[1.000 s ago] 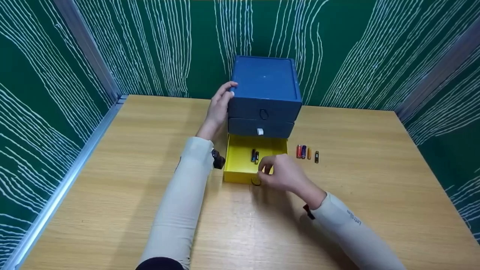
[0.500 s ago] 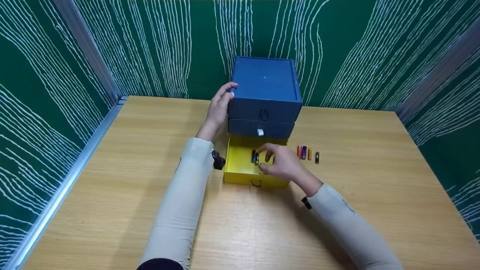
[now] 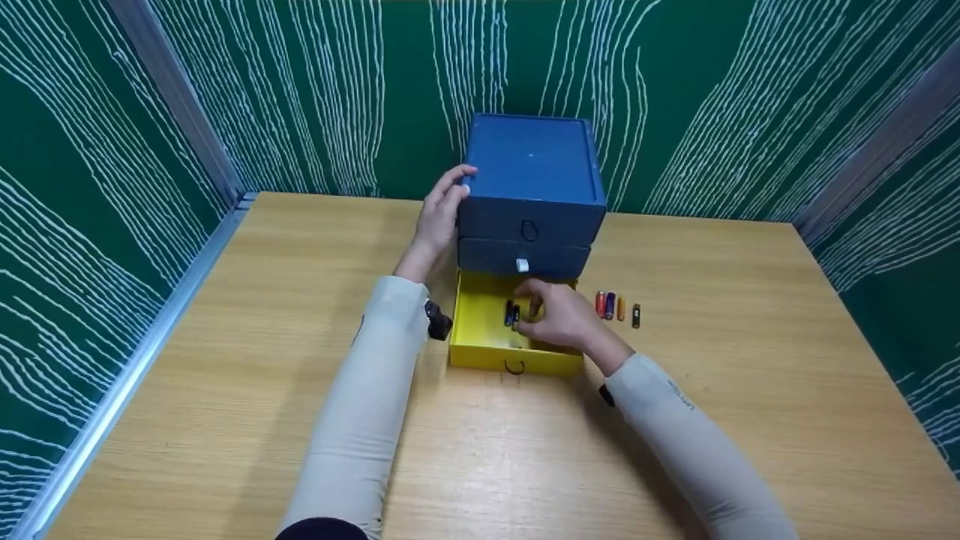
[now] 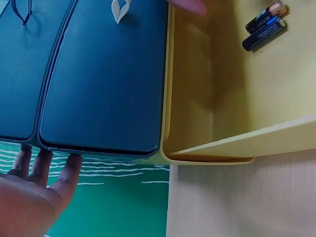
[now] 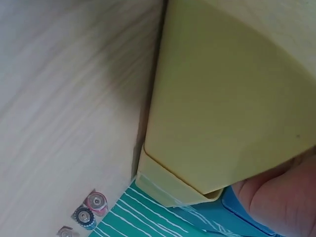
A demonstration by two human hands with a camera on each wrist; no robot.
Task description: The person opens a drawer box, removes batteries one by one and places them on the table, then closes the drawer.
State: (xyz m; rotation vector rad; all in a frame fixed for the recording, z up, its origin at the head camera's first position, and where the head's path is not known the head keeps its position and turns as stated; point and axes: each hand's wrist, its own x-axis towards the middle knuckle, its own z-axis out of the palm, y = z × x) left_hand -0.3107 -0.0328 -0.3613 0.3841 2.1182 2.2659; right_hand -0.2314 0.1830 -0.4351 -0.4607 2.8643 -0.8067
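Note:
My left hand rests on the left side of a blue drawer cabinet, its fingertips touching the side wall in the left wrist view. The yellow bottom drawer is pulled out. Inside it lie two dark batteries, one black and blue, the other black with a copper-coloured end. Over the drawer my right hand is beside these batteries, with bent fingers and thumb apart and nothing seen between them. The drawer's side wall hides most of this hand in the right wrist view.
Several loose batteries lie on the table right of the drawer: a red one, a purple one, an orange one and a black one. A dark loop handle is on the drawer front. Green walls stand behind.
From the drawer's front edge, my right hand has moved back over the inside, its thumb and fingers spreading apart on the way. The left hand and the cabinet have stayed put.

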